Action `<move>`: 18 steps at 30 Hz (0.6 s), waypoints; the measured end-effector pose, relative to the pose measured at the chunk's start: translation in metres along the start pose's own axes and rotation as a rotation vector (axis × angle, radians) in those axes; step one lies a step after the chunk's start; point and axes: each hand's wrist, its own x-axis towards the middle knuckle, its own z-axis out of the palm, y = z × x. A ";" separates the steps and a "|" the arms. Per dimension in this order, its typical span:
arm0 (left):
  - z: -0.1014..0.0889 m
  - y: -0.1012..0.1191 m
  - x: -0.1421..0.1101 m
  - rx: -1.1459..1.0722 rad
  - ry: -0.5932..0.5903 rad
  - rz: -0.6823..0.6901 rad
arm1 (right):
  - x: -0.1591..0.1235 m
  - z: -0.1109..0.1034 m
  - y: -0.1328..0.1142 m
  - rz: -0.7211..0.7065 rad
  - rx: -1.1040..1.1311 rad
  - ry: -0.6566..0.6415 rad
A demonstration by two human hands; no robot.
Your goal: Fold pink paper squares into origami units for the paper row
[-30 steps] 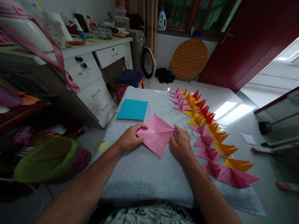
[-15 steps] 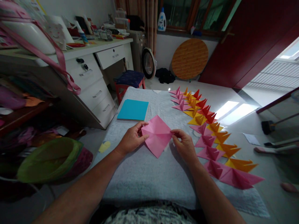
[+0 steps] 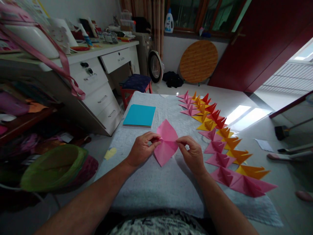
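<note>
A creased square of pink origami paper [image 3: 166,143] is held just over the cloth-covered table [image 3: 156,192]. My left hand [image 3: 144,147] pinches its left corner, and my right hand [image 3: 192,151] pinches the right corner. Between them the sheet bows, with its far and near corners pointing away from and toward me. Beyond my left hand lies a stack of blue paper [image 3: 140,115]. To the right of my right hand stand rows of folded paper cranes, among them pink ones [image 3: 221,160], yellow ones [image 3: 238,157] and red ones [image 3: 215,114].
Left of the table stand a green-rimmed waste basket [image 3: 80,153] and a white desk [image 3: 97,88] with drawers. A stool [image 3: 137,83] with a dark cushion is past the far left corner. A washing machine [image 3: 155,67] has its door open at the back.
My left hand has moved right and drawn the left corner of the pink paper inward. The sheet is now narrower and curved. My right hand has shifted only slightly.
</note>
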 end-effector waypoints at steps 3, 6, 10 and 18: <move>0.003 0.002 -0.002 0.036 0.018 0.082 | 0.000 0.000 -0.006 -0.059 -0.034 0.057; 0.006 0.005 -0.003 0.089 0.089 0.149 | -0.002 0.000 -0.009 -0.098 -0.079 0.105; 0.009 0.009 -0.004 0.132 0.048 0.170 | -0.004 -0.002 -0.012 -0.170 -0.016 0.005; 0.008 0.015 0.000 0.158 -0.059 0.115 | -0.008 0.002 -0.012 -0.072 0.086 -0.052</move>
